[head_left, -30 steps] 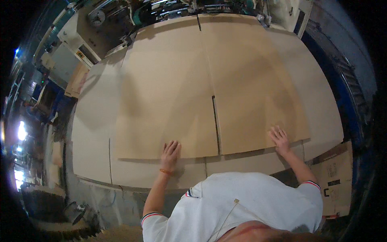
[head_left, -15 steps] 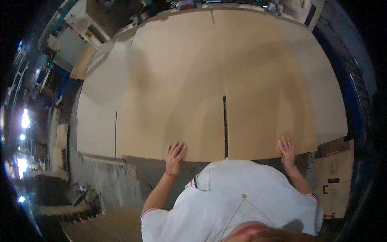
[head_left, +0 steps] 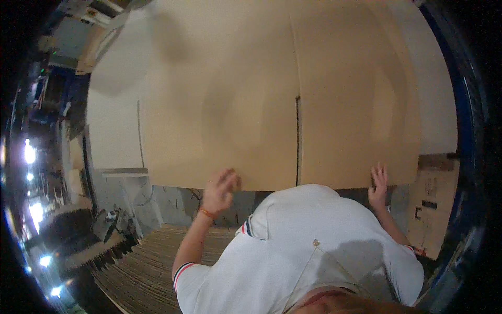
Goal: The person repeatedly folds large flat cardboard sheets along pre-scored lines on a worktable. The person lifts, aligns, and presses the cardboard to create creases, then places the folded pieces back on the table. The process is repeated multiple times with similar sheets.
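Observation:
A large brown cardboard sheet (head_left: pixel 235 131) lies flat in front of me, with a narrow dark slot (head_left: pixel 298 141) running in from its near edge. My left hand (head_left: pixel 218 191) is at the near edge, left of the slot. Its fingers are a little bent and smeared by motion, the thumb stands apart, and nothing shows in it. On the right, my right hand (head_left: pixel 379 186) rests its stretched fingers on the sheet close to the near right corner. The brown sheet overhangs a paler board (head_left: pixel 115 131) visible on both sides.
Below me on the left is a stack of cardboard (head_left: pixel 157 261) seen by its edges. A brown carton (head_left: pixel 434 209) stands at the right, beside a dark blue strip (head_left: pixel 463 115). Farther left, a dark round object (head_left: pixel 65 227) sits near bright lights.
The brown sheet has slid toward me over the paler board. My left hand has come off the sheet's top and drawn back to its edge. The view has tilted downward.

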{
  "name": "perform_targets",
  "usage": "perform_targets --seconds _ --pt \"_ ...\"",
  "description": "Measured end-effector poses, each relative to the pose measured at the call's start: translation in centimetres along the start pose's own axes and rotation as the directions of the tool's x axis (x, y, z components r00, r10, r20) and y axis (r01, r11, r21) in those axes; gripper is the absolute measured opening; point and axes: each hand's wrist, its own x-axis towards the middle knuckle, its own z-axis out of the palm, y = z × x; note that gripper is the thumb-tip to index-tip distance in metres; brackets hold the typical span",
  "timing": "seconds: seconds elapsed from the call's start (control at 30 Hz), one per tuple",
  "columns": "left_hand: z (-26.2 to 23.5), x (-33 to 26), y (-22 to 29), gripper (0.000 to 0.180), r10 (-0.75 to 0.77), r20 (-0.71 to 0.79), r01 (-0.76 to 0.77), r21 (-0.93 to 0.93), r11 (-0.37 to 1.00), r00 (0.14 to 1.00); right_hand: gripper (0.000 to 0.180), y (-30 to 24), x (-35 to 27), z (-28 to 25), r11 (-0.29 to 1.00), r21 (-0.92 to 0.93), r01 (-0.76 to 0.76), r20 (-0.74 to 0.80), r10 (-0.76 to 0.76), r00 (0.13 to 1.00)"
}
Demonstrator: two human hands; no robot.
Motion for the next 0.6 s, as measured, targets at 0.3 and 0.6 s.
perform_targets --seconds 0.3,0.6 --pt "-12.7 16.9 -25.9 0.059 -0.433 -0.608 0.624 0.134 0.77 0.666 0.054 -2.8 3.1 2.7 -0.472 0.865 -0.168 0.5 0.832 0.239" --pt "-16.6 27.2 -37.1 0.041 -0.621 -0.488 0.584 -0.25 0.773 0.613 0.057 -4.0 -2.1 7.1 -0.54 0.84 0.056 0.525 0.833 0.175"
